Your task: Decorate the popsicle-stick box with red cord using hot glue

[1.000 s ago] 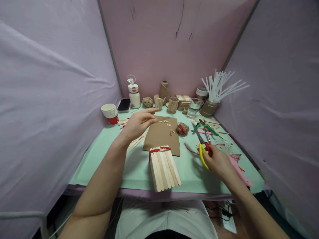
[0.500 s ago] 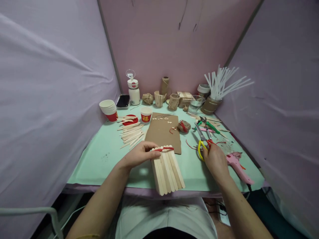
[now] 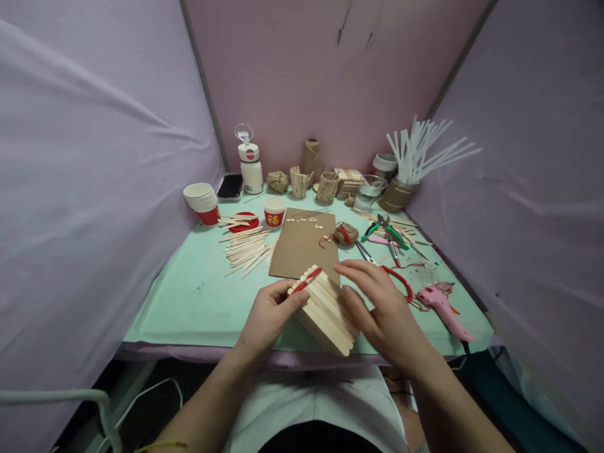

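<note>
L hand [image 3: 270, 309] w/ grip on wood-stick pc [image 3: 326, 307], R hand [image 3: 387, 309] alongside, grip wide

The person is wearing pale trousers [image 3: 316, 402] with a seam running down the front, bottom centre; a black garment [image 3: 321, 438] is overlapping them. A thin yellow band [image 3: 165, 445] is showing lower left.

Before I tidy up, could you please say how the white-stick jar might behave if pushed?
The jar may tip, since its long sticks fan out far above it; those sticks look slender and would probably sway.
</note>
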`<control>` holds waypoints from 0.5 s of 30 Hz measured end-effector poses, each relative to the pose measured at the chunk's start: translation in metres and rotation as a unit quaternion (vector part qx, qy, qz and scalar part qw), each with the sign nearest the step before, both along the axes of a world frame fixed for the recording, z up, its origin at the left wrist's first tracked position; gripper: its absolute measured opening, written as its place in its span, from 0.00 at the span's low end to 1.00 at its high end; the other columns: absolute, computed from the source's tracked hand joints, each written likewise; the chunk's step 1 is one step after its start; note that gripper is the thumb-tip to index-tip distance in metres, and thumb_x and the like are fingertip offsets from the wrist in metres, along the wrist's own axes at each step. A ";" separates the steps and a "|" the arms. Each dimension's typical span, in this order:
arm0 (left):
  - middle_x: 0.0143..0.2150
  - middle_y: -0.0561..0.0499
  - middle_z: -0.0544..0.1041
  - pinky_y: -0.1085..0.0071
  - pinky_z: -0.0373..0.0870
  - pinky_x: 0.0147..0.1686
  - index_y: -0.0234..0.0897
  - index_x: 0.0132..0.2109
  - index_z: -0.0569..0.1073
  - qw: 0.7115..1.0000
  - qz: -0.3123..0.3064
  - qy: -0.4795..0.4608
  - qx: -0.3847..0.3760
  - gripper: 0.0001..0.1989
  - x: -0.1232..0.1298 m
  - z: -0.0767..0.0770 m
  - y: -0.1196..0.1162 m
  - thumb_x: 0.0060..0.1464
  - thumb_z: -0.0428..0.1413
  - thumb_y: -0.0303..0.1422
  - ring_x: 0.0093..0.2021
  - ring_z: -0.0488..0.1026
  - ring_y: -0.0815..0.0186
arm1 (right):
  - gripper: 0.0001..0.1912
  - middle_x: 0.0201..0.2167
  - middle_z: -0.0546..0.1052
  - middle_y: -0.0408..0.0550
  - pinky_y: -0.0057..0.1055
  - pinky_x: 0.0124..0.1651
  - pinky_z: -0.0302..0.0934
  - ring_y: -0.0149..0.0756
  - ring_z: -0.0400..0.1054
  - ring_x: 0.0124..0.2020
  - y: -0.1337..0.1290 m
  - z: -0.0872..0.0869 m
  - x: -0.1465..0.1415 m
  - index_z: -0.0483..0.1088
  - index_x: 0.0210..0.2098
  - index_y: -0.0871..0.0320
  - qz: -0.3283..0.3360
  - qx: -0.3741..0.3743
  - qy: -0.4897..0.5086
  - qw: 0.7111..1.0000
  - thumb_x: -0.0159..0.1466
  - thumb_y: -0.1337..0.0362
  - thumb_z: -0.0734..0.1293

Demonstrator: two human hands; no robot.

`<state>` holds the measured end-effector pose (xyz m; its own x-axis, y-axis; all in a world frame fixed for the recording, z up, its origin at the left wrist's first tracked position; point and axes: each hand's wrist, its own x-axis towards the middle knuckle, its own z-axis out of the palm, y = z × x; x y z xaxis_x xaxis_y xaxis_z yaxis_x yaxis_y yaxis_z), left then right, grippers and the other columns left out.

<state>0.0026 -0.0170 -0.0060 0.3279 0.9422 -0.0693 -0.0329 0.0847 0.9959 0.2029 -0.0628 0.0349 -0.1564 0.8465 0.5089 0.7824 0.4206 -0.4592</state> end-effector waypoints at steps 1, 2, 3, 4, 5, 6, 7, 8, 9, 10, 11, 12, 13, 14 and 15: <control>0.30 0.51 0.76 0.72 0.63 0.35 0.34 0.33 0.79 1.000 -0.007 0.000 0.002 0.17 0.000 0.000 -0.001 0.49 0.62 0.46 0.34 0.69 0.65 | 0.17 0.54 0.71 0.56 0.42 0.57 0.63 0.42 0.65 0.56 -0.002 0.005 -0.007 0.67 0.55 0.57 0.022 -0.007 -0.009 1.000 0.69 0.66 0.58; 0.31 0.52 0.76 0.72 0.63 0.35 0.34 0.34 0.79 1.000 -0.014 -0.001 0.002 0.17 -0.001 0.000 -0.002 0.49 0.62 0.46 0.33 0.69 0.65 | 0.18 0.55 0.70 0.57 0.42 0.58 0.63 0.42 0.64 0.57 -0.003 0.008 -0.013 0.65 0.57 0.59 0.038 -0.014 -0.022 0.999 0.69 0.67 0.57; 0.31 0.52 0.76 0.72 0.63 0.35 0.34 0.34 0.79 1.000 -0.018 -0.003 0.002 0.17 -0.001 0.000 -0.002 0.50 0.62 0.45 0.33 0.68 0.66 | 0.19 0.57 0.70 0.58 0.43 0.59 0.62 0.42 0.64 0.58 -0.003 0.009 -0.017 0.64 0.58 0.60 0.049 -0.022 -0.034 0.998 0.69 0.68 0.57; 0.31 0.53 0.75 0.73 0.63 0.35 0.34 0.35 0.79 1.000 -0.021 -0.005 0.001 0.17 -0.001 0.001 -0.002 0.50 0.62 0.45 0.32 0.68 0.67 | 0.20 0.57 0.69 0.58 0.43 0.60 0.62 0.43 0.63 0.59 -0.003 0.010 -0.020 0.64 0.59 0.61 0.055 -0.026 -0.044 0.997 0.68 0.68 0.57; 0.30 0.53 0.75 0.73 0.63 0.35 0.34 0.35 0.79 1.000 -0.022 -0.008 -0.001 0.16 -0.002 0.001 -0.002 0.50 0.62 0.45 0.32 0.67 0.67 | 0.20 0.58 0.69 0.59 0.44 0.60 0.62 0.43 0.63 0.59 -0.001 0.009 -0.022 0.64 0.59 0.62 0.061 -0.028 -0.053 0.996 0.68 0.68 0.56; 0.30 0.54 0.75 0.73 0.63 0.35 0.34 0.35 0.79 1.000 -0.023 -0.010 -0.001 0.16 -0.002 0.001 -0.003 0.50 0.62 0.45 0.31 0.67 0.68 | 0.20 0.58 0.69 0.59 0.45 0.60 0.63 0.43 0.63 0.59 0.000 0.008 -0.022 0.64 0.59 0.62 0.066 -0.029 -0.060 0.996 0.68 0.68 0.56; 0.30 0.54 0.74 0.73 0.63 0.34 0.34 0.35 0.78 1.000 -0.023 -0.012 0.000 0.16 -0.001 0.000 -0.003 0.50 0.62 0.45 0.31 0.66 0.68 | 0.20 0.57 0.70 0.59 0.45 0.60 0.63 0.43 0.64 0.59 0.001 0.008 -0.022 0.64 0.59 0.62 0.069 -0.029 -0.065 0.995 0.69 0.68 0.56; 0.30 0.54 0.74 0.73 0.63 0.34 0.34 0.35 0.78 1.000 -0.023 -0.012 0.001 0.16 -0.001 0.000 -0.003 0.51 0.62 0.45 0.31 0.66 0.68 | 0.20 0.57 0.70 0.59 0.45 0.59 0.64 0.43 0.64 0.59 0.002 0.007 -0.022 0.65 0.59 0.62 0.073 -0.030 -0.069 0.995 0.69 0.68 0.55; 0.30 0.54 0.73 0.73 0.62 0.34 0.34 0.34 0.78 1.000 -0.023 -0.012 0.002 0.16 -0.001 0.000 -0.002 0.51 0.62 0.45 0.31 0.65 0.68 | 0.20 0.57 0.70 0.59 0.45 0.59 0.64 0.43 0.64 0.58 0.002 0.007 -0.022 0.65 0.58 0.62 0.076 -0.032 -0.072 0.994 0.69 0.69 0.55; 0.30 0.54 0.73 0.73 0.62 0.34 0.34 0.34 0.78 1.000 -0.022 -0.012 0.003 0.16 -0.001 0.000 -0.002 0.51 0.62 0.45 0.32 0.65 0.68 | 0.20 0.57 0.70 0.59 0.44 0.59 0.64 0.42 0.65 0.58 0.002 0.007 -0.023 0.65 0.58 0.61 0.078 -0.033 -0.075 0.994 0.69 0.69 0.55; 0.30 0.54 0.73 0.73 0.62 0.34 0.34 0.35 0.77 1.000 -0.023 -0.011 0.004 0.16 -0.001 0.000 -0.002 0.51 0.62 0.45 0.32 0.65 0.68 | 0.20 0.57 0.70 0.59 0.44 0.59 0.65 0.42 0.65 0.58 0.002 0.007 -0.023 0.66 0.58 0.61 0.080 -0.034 -0.077 0.993 0.69 0.69 0.55; 0.30 0.53 0.73 0.73 0.62 0.34 0.34 0.35 0.77 1.000 -0.023 -0.010 0.004 0.16 -0.001 0.000 -0.002 0.51 0.62 0.45 0.32 0.65 0.68 | 0.20 0.57 0.70 0.59 0.44 0.59 0.65 0.42 0.65 0.58 0.002 0.008 -0.023 0.66 0.58 0.62 0.082 -0.035 -0.079 0.993 0.69 0.68 0.55; 0.30 0.53 0.73 0.73 0.62 0.35 0.34 0.35 0.77 1.000 -0.023 -0.008 0.004 0.16 -0.001 0.000 -0.002 0.51 0.61 0.45 0.32 0.65 0.68 | 0.20 0.58 0.70 0.59 0.45 0.59 0.65 0.43 0.65 0.58 0.001 0.008 -0.024 0.66 0.59 0.62 0.084 -0.035 -0.080 0.993 0.69 0.68 0.56; 0.30 0.53 0.73 0.73 0.62 0.35 0.34 0.35 0.77 1.000 -0.023 -0.006 0.004 0.16 -0.001 0.000 -0.002 0.51 0.61 0.45 0.32 0.65 0.67 | 0.21 0.58 0.70 0.59 0.45 0.59 0.65 0.43 0.65 0.59 0.001 0.009 -0.024 0.66 0.59 0.61 0.085 -0.035 -0.081 0.992 0.69 0.68 0.56; 0.30 0.53 0.73 0.73 0.62 0.35 0.34 0.35 0.77 1.000 -0.023 -0.004 0.004 0.17 -0.001 0.000 -0.002 0.51 0.61 0.45 0.32 0.65 0.67 | 0.21 0.58 0.70 0.59 0.46 0.59 0.65 0.44 0.65 0.59 0.000 0.009 -0.023 0.66 0.59 0.61 0.087 -0.036 -0.081 0.992 0.69 0.68 0.56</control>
<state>0.0017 -0.0193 -0.0057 0.3712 0.9268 -0.0580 -0.0380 0.0775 0.9963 0.1796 -0.0625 0.0438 -0.3781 0.8325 0.4050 0.7663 0.5269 -0.3676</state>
